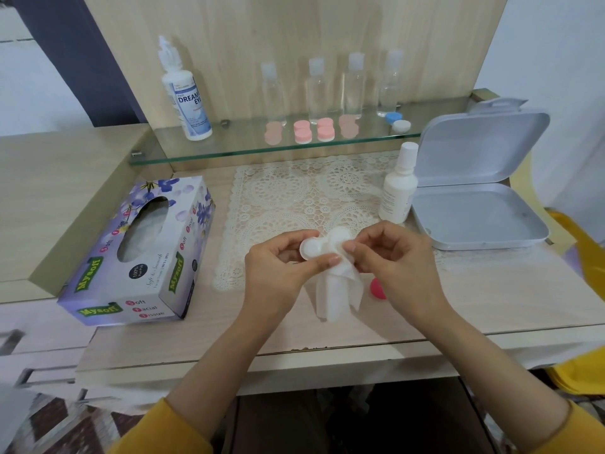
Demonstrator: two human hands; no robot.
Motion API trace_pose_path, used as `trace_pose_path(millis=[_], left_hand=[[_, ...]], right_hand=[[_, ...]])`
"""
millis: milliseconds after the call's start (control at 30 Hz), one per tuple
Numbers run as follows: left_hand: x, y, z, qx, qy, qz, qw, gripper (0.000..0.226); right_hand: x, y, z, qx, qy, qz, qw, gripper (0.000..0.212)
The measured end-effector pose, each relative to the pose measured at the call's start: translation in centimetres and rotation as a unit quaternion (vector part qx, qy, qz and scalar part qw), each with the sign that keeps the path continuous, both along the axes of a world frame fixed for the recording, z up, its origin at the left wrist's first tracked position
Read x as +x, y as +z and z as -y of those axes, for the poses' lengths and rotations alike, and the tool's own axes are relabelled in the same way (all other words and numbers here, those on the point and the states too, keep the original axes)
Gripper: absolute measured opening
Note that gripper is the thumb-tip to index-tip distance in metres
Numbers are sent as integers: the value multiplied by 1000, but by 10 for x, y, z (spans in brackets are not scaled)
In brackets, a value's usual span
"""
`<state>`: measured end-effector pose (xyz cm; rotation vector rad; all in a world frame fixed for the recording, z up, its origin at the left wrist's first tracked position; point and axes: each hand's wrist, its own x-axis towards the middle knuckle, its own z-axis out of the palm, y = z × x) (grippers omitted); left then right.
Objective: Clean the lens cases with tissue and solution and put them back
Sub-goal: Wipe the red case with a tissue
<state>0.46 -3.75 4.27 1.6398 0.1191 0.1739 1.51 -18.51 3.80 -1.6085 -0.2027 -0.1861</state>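
My left hand point(278, 273) grips a white lens case point(312, 248) above the lace mat point(294, 198). One round well of the case faces up. My right hand point(389, 257) pinches a white tissue point(334, 296) against the other end of the case, and the tissue hangs down between my hands. A pink-red cap point(376, 289) lies on the table under my right hand, partly hidden. A small white solution bottle point(397, 188) stands at the mat's right edge.
A tissue box point(140, 257) lies at the left. An open grey case point(481, 191) sits at the right. On the glass shelf point(229, 152) stand a large solution bottle point(185, 93), several clear bottles, pink lens cases point(314, 130) and a blue-and-white one point(397, 121).
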Motion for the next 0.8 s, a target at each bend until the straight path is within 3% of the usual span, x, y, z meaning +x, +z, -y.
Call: trace_pose_path(millis=[167,300,467,600,800], left_hand=[[2,-2,-1,-4,4,0,1000,25],[3,-3,-2,-18,-11,-6,1000,25],[5,-1,-10,4,-7,-12,1000,26],[5,-3,-11,10,-21,-14,1000,26],[4,-5,-9,27,-51,-4,998,25]], right_hand=[[1,-6,1,-51,27,-31,998,38],[3,-10,0,-60,-20,-15,998,30],[7,-4,13,-25,17,-40,999,22],[10,2,16,-90,42,-13,995,16],[15,1,13,-85,25,-77,993,23]])
